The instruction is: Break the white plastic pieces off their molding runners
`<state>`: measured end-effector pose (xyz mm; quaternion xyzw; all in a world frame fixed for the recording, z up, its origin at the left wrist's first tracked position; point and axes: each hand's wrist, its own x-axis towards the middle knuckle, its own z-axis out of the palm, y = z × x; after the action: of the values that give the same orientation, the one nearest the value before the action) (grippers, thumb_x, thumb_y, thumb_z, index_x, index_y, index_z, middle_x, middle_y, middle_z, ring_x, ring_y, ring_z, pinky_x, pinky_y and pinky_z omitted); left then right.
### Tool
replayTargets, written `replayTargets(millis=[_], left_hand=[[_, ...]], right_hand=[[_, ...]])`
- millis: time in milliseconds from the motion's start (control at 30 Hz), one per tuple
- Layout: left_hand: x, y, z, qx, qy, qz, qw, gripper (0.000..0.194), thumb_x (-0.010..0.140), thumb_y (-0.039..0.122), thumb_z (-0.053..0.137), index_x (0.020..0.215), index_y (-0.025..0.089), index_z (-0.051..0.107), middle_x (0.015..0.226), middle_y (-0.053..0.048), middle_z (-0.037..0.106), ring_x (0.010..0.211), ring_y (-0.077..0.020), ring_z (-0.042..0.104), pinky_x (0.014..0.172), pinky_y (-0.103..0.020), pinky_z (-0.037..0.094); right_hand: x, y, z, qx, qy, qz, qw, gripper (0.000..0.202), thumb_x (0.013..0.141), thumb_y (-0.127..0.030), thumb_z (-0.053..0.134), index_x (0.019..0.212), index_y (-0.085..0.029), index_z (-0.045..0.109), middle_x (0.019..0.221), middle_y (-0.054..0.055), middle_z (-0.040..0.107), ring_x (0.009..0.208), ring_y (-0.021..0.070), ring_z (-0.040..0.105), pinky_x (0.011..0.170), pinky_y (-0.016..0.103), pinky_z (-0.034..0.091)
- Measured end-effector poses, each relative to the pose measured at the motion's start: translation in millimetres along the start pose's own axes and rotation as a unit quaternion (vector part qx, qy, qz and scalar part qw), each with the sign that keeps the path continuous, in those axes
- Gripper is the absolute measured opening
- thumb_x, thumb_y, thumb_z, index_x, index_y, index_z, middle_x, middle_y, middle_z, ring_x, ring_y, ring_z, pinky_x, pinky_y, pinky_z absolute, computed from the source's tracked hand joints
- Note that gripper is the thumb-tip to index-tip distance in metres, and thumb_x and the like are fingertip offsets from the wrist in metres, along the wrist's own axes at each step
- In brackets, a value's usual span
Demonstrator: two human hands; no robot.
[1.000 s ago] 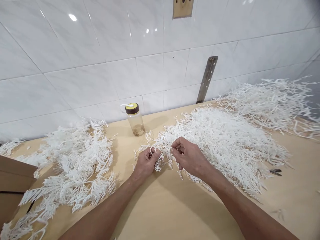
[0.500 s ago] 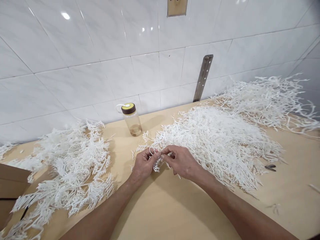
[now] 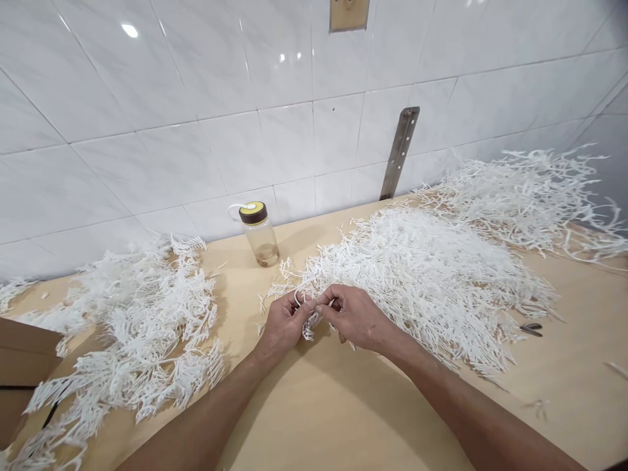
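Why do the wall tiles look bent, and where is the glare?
Head view: the wide lens bows the tile lines on the wall; lamp glare shows as bright spots near its top left; soft shadows fall under the left hand and right hand; the white sprigs stay sharp.

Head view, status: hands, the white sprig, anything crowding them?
Left hand and right hand pinch one white sprig. Big sprig pile touches behind. Bottle stands apart.
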<state>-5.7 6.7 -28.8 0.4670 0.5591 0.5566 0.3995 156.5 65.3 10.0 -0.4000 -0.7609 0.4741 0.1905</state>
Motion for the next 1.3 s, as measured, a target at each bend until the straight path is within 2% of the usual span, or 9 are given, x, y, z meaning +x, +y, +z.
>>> replayTargets(millis=[167,333,567,767,833,933,1067,1167,1300], left_hand=[[0,-3,-0.5,0.006,-0.002,-0.002,1.0,0.04,0.078,0.053,0.07,0.073,0.015,0.061,0.059,0.002,0.056,0.052,-0.0089,0.046,0.05,-0.021,0.035],[0,-4,0.4,0.015,-0.002,0.001,1.0,0.038,0.078,0.052,0.07,0.074,0.016,0.059,0.057,0.002,0.056,0.052,-0.0098,0.048,0.051,-0.022,0.038],[-1,0,2.4,0.024,0.008,-0.014,1.0,0.035,0.077,0.048,0.069,0.068,0.018,0.054,0.053,0.004,0.052,0.05,-0.01,0.046,0.05,-0.023,0.038],[2,8,-3.2,0.004,0.069,-0.021,0.997,0.032,0.075,0.046,0.072,0.072,0.017,0.058,0.059,0.004,0.053,0.054,-0.0095,0.046,0.055,-0.022,0.039],[2,11,-3.9,-0.017,0.061,-0.021,0.998,0.033,0.074,0.046,0.073,0.072,0.016,0.06,0.061,0.004,0.054,0.056,-0.0091,0.046,0.056,-0.022,0.039],[3,12,-3.1,-0.056,0.047,-0.041,0.996,0.035,0.071,0.048,0.077,0.074,0.016,0.061,0.061,0.004,0.056,0.055,-0.0089,0.047,0.056,-0.022,0.039],[3,12,-2.3,-0.087,0.032,-0.077,0.993,0.038,0.068,0.048,0.08,0.077,0.017,0.061,0.057,0.005,0.056,0.048,-0.0074,0.045,0.048,-0.02,0.034],[2,14,-2.3,-0.081,0.027,-0.09,0.992,0.039,0.067,0.048,0.08,0.077,0.017,0.06,0.053,0.007,0.052,0.042,-0.0054,0.038,0.044,-0.02,0.028],[2,14,-1.5,-0.072,0.03,-0.07,0.994,0.038,0.065,0.047,0.082,0.076,0.016,0.062,0.059,0.005,0.057,0.05,-0.0077,0.046,0.05,-0.021,0.036]], right_hand=[[1,3,-1,-0.007,-0.021,-0.011,1.0,0.014,0.086,-0.032,0.057,0.084,-0.019,0.06,0.062,-0.002,0.06,0.041,0.0097,0.052,0.039,0.022,0.037],[2,5,2,-0.078,0.008,-0.088,0.993,0.013,0.083,-0.024,0.055,0.072,-0.018,0.055,0.066,-0.001,0.058,0.056,0.011,0.049,0.049,0.023,0.034],[-1,7,12,-0.138,0.043,-0.165,0.976,0.014,0.084,-0.014,0.05,0.072,-0.019,0.047,0.073,0.0,0.055,0.066,0.0133,0.046,0.059,0.026,0.034],[-21,-11,18,-0.121,-0.059,-0.233,0.963,0.012,0.083,-0.01,0.05,0.076,-0.02,0.049,0.079,0.0,0.058,0.069,0.0127,0.049,0.065,0.027,0.038],[-24,-14,12,-0.121,-0.083,-0.222,0.964,0.011,0.081,-0.01,0.052,0.077,-0.02,0.05,0.078,0.0,0.059,0.07,0.0131,0.05,0.064,0.026,0.038],[-20,-9,-4,-0.125,-0.065,-0.169,0.975,0.01,0.08,-0.011,0.053,0.078,-0.021,0.053,0.075,0.0,0.061,0.065,0.0126,0.05,0.059,0.026,0.037],[-9,3,-22,-0.157,0.029,-0.105,0.982,0.008,0.084,-0.015,0.051,0.079,-0.02,0.055,0.068,-0.001,0.059,0.057,0.012,0.048,0.053,0.025,0.034],[-4,6,-23,-0.171,0.071,-0.111,0.976,0.015,0.088,-0.022,0.05,0.078,-0.02,0.06,0.071,0.001,0.062,0.062,0.0139,0.054,0.058,0.027,0.039],[-3,2,-12,-0.082,0.03,-0.055,0.995,0.022,0.091,-0.032,0.049,0.083,-0.02,0.065,0.07,0.0,0.062,0.05,0.012,0.056,0.048,0.025,0.042]])
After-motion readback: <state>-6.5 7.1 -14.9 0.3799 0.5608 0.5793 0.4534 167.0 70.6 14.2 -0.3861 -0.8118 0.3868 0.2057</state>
